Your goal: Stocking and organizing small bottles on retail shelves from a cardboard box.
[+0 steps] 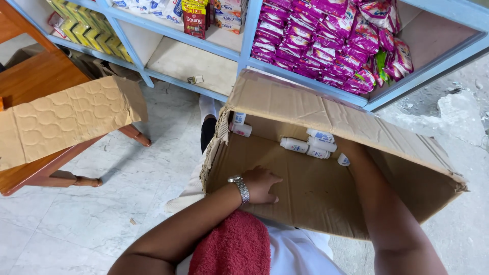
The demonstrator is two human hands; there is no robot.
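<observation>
Box (316, 193) nearly emptied, few white bottles (310, 145) left; left hand (262, 184) flat, fingers open; right hand reaching inside, fingers hidden.

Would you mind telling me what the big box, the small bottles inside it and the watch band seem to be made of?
The box looks like brown corrugated cardboard, matte: ribbed lines and torn, frayed edges show. The small bottles seem to be glossy white plastic with smooth rounded bodies, though that is uncertain at this size. The watch band on the left hand looks like silvery metal links, glinting.
</observation>
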